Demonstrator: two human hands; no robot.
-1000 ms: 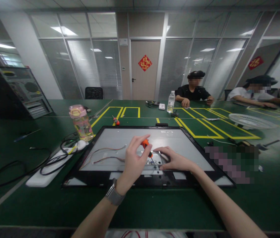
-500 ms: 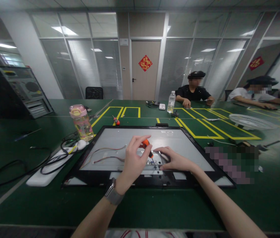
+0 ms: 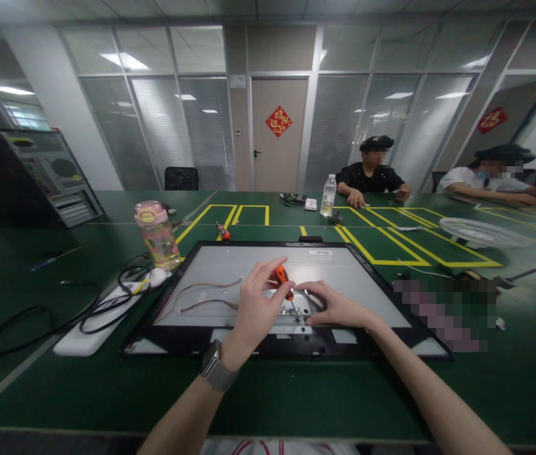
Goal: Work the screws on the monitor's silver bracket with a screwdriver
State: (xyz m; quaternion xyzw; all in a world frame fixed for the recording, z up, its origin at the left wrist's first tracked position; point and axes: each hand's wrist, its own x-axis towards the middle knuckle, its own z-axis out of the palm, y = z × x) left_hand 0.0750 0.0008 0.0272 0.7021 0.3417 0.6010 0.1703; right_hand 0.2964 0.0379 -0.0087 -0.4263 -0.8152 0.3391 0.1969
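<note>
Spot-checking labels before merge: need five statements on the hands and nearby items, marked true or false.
1. The left hand holds a screwdriver with an orange-and-black handle. True.
2. The watch is on the right wrist. False: the watch is on the left wrist.
3. The right hand is over the panel. True.
4. The computer case stands on the right of the view. False: the computer case is on the left.
5. The pink-lidded bottle lies on its side. False: the pink-lidded bottle stands upright.
</note>
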